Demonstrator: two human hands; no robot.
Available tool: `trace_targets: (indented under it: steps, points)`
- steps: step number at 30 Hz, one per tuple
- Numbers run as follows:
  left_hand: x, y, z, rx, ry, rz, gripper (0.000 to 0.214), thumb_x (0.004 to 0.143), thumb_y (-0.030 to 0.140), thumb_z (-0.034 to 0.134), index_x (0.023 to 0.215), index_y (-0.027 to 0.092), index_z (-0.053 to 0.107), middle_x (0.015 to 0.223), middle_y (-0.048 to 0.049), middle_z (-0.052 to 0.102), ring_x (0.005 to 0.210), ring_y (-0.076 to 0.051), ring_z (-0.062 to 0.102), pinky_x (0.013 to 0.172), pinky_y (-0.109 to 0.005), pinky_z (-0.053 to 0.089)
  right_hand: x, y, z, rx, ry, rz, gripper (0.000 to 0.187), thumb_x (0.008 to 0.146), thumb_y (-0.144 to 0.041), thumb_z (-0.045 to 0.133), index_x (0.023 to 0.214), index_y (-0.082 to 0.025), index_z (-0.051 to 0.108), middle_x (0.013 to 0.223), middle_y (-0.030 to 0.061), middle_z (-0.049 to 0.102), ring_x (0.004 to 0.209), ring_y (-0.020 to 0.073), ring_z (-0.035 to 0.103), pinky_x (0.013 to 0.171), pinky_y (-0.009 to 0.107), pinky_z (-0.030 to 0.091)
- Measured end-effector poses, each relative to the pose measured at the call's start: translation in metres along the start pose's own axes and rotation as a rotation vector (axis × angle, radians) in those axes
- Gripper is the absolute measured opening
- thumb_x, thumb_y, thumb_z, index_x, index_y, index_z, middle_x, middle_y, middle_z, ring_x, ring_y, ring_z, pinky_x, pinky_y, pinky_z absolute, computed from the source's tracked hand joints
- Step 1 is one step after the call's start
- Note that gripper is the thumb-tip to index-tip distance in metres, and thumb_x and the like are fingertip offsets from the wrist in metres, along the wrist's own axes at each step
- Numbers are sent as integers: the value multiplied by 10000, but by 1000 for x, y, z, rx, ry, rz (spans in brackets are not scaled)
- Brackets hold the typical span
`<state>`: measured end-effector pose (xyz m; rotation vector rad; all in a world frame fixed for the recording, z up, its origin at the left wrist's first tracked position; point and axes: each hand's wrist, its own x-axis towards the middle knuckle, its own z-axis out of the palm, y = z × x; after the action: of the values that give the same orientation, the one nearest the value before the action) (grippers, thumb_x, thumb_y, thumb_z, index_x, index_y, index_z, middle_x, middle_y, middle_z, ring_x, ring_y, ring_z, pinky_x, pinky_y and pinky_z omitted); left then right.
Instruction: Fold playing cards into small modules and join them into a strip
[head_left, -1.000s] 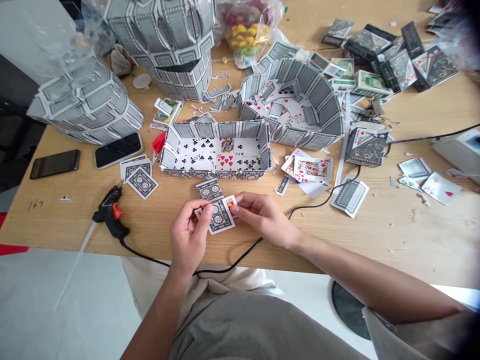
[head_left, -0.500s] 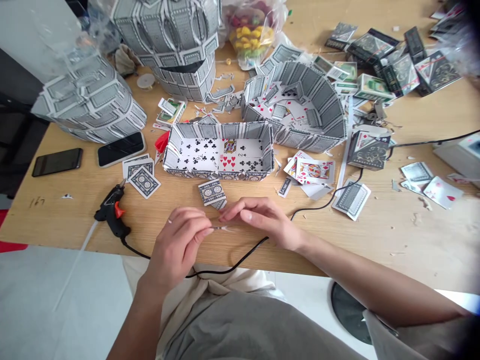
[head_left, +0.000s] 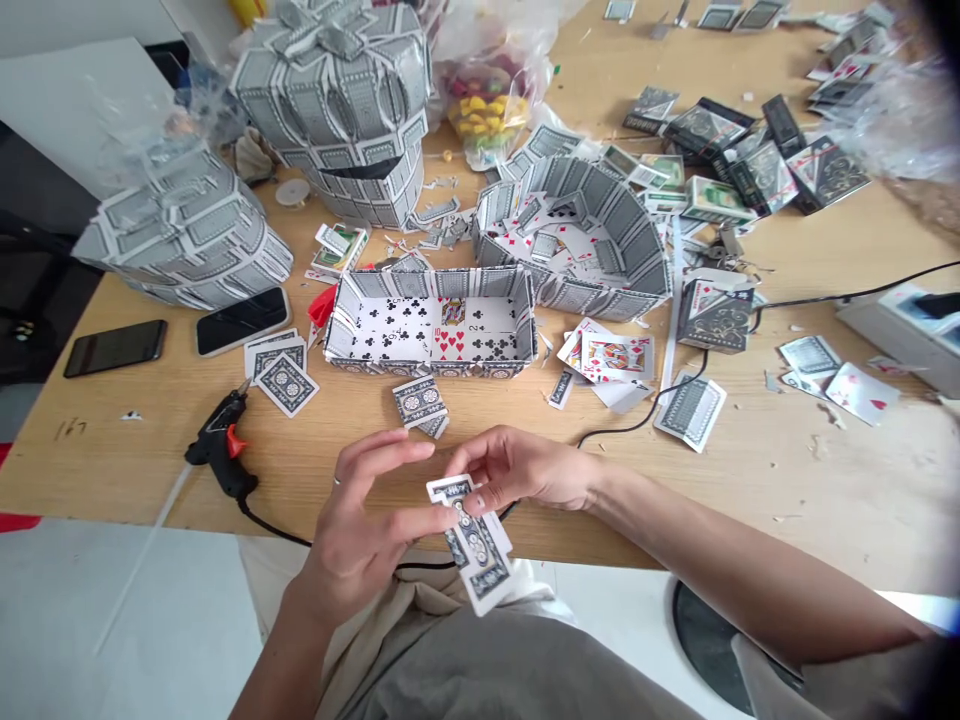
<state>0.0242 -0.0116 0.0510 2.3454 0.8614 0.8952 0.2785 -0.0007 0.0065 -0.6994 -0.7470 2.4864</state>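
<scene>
My right hand [head_left: 525, 470] pinches a playing card [head_left: 476, 545] with notched edges between thumb and fingers; its dark patterned back faces up, and a white piece shows behind its right edge. The fingers of my left hand [head_left: 375, 510] are apart, and its thumb tip touches the card's left side. Just beyond my hands lies a small stack of folded patterned card pieces [head_left: 420, 402]. Behind that stands an open rectangular box made of playing cards [head_left: 431, 362], lined with card faces.
A glue gun [head_left: 221, 445] lies at left, its black cable [head_left: 637, 415] crossing the table. Loose cards [head_left: 285, 383], two phones [head_left: 115, 348], a curved card basket [head_left: 592, 290] and tall card-built containers [head_left: 337, 110] surround the work area. Card boxes [head_left: 765, 170] are piled at right.
The card was edge-on between my hands; now it is turned with its back upward and held nearer my body. My left fingers have spread apart. The whole view has shifted slightly.
</scene>
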Motion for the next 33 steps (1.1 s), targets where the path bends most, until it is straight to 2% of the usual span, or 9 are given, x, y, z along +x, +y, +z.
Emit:
trace_targets:
  steps: [2,5,7,9,13,20,24,27,33]
  points:
    - [-3,-1,1,-14,27,-96,368,1008,95,636,1187,366,808,1467,-71,640,1366,-285,591,1126,-498,531,2,2,1,10,87,-64,361,729,-286,997,979,-140,782,893,6,785,776,107,715,764,220,557]
    - [-8,6,10,-117,152,-406,359,1041,213,629,1382,282,715,1348,-112,729,1230,-268,700,1032,-414,598,6,5,3,-16,228,-206,341,762,-312,982,947,-141,752,920,14,785,834,121,723,831,244,570]
    - [-10,12,19,-206,203,-646,298,1046,335,640,1306,222,729,1199,-109,791,1085,-257,759,925,-351,627,8,8,4,-24,281,-275,346,777,-328,974,948,-148,733,922,18,785,852,130,728,852,260,582]
    - [-9,16,26,-250,182,-766,249,1038,411,648,1105,201,764,1014,-81,818,890,-226,773,800,-296,619,9,10,5,-20,301,-313,360,781,-343,972,950,-155,715,920,20,781,843,138,730,848,279,600]
    - [-3,13,28,-227,87,-780,309,1047,443,619,904,195,736,751,-20,747,661,-164,679,652,-238,544,8,7,6,-25,308,-322,388,757,-344,985,936,-161,693,925,23,775,826,149,730,838,305,614]
    - [10,-2,8,-309,-161,-796,362,1038,497,597,896,194,736,697,2,649,612,-144,563,546,-222,445,3,1,9,-146,314,-262,383,852,-481,892,1002,-156,756,855,11,746,729,122,646,657,236,507]
    - [16,-9,5,-375,-243,-818,355,1016,507,630,870,202,742,724,1,659,634,-149,569,570,-229,455,5,3,7,-258,316,-282,411,891,-552,831,952,-148,789,818,15,744,708,125,611,656,255,475]
    - [17,-11,8,-398,-221,-840,350,1002,511,659,871,199,751,738,-4,667,654,-150,574,582,-230,461,6,6,5,-295,358,-296,423,855,-554,862,933,-142,802,800,19,754,687,126,603,644,261,463]
    - [12,-4,18,-520,-1,-893,332,980,511,714,1094,203,757,908,-49,772,825,-197,716,705,-255,579,5,5,6,-261,479,-363,408,843,-544,878,931,-152,802,853,33,793,739,143,657,698,272,504]
